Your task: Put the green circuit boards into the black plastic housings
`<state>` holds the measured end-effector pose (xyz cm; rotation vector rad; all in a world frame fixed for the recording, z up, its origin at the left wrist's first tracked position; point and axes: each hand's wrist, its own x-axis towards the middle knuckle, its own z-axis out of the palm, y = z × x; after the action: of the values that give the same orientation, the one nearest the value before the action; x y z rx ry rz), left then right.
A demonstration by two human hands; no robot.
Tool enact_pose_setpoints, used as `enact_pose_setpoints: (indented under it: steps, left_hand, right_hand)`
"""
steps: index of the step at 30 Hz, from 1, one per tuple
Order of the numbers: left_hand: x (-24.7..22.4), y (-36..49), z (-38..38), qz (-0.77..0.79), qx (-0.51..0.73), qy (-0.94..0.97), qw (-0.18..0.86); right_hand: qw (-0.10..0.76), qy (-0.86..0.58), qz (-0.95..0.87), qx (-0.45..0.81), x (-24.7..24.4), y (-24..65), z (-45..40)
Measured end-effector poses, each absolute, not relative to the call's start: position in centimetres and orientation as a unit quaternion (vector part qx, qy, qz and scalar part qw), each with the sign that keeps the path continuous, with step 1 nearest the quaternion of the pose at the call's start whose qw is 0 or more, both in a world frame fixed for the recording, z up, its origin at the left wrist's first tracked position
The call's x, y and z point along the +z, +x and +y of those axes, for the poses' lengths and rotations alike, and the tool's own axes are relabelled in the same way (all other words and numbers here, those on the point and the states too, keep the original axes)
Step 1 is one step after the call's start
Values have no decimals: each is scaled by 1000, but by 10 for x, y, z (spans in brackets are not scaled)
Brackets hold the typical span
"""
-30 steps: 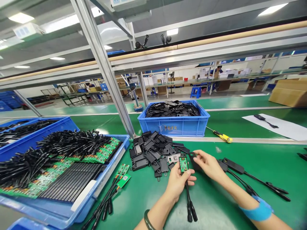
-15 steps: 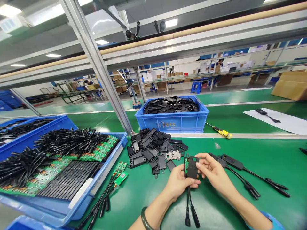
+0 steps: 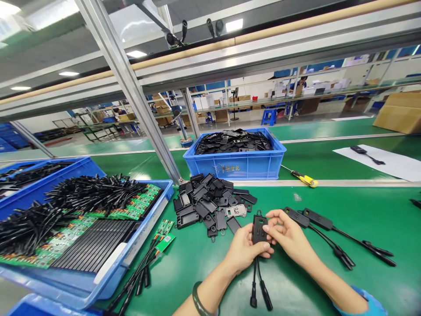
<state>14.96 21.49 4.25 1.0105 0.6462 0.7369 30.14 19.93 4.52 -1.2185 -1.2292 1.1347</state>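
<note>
My left hand (image 3: 245,248) grips the lower part of a small black plastic case (image 3: 259,230), which has two black cables with plugs hanging below it. On the case's right side, my right hand (image 3: 285,230) holds its edge with the thumb pressed on the front cover. That cover lies over the case, and no green board shows inside. Just right of my right hand lie two similar black cased units (image 3: 318,219) with their cables. A pile of loose black case halves (image 3: 207,204) sits beyond my left hand, with one pale metal plate (image 3: 236,211) among them.
A blue tray (image 3: 154,221) of green boards and black cables stands at left, with several loose wired boards (image 3: 165,242) beside it. Behind the pile is a blue bin (image 3: 235,166) of black parts. A yellow-handled screwdriver (image 3: 305,179) and white paper (image 3: 401,164) lie at right.
The black cover, earlier offset to the right with the green board showing beside it, now lies squarely over the case. Both hands stay at nearly the same place.
</note>
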Motion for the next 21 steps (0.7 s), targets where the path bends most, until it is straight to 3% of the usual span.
enact_pose_setpoints:
  steps: [11,21]
  left_hand:
    - [44,150,214,282,310,499,759]
    - [42,151,211,296,287,503,759]
  right_hand:
    - [481,-490,-450,571,48,304,202]
    - [461,-523,-488,524,47,301,201]
